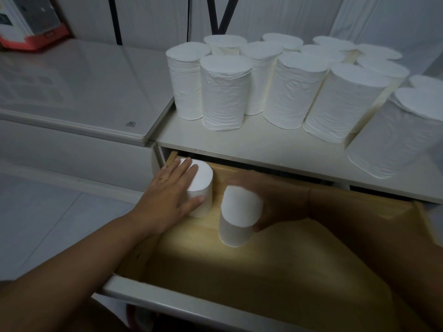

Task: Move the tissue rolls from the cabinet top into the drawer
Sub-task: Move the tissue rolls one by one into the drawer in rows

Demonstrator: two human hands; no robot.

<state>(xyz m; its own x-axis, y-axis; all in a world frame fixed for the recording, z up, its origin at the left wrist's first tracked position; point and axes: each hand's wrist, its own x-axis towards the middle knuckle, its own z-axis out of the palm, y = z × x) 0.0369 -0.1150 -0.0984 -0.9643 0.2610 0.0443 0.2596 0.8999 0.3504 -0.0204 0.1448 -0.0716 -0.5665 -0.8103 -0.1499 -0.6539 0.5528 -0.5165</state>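
Observation:
Several white tissue rolls [225,92] stand upright on the cabinet top [263,147]. Below it the wooden drawer [263,271] is pulled out. One roll [202,180] stands in the drawer's back left corner; my left hand [172,195] lies against its left side and top, fingers spread and thumb on its front. A second roll [239,214] is upright just right of the first, and my right hand [278,204] wraps around it from the right, partly in shadow.
A flat white appliance lid [79,92] adjoins the cabinet on the left, with a red and white box [31,22] at its back. The drawer's white front panel [179,305] is nearest me. Most of the drawer floor is bare wood.

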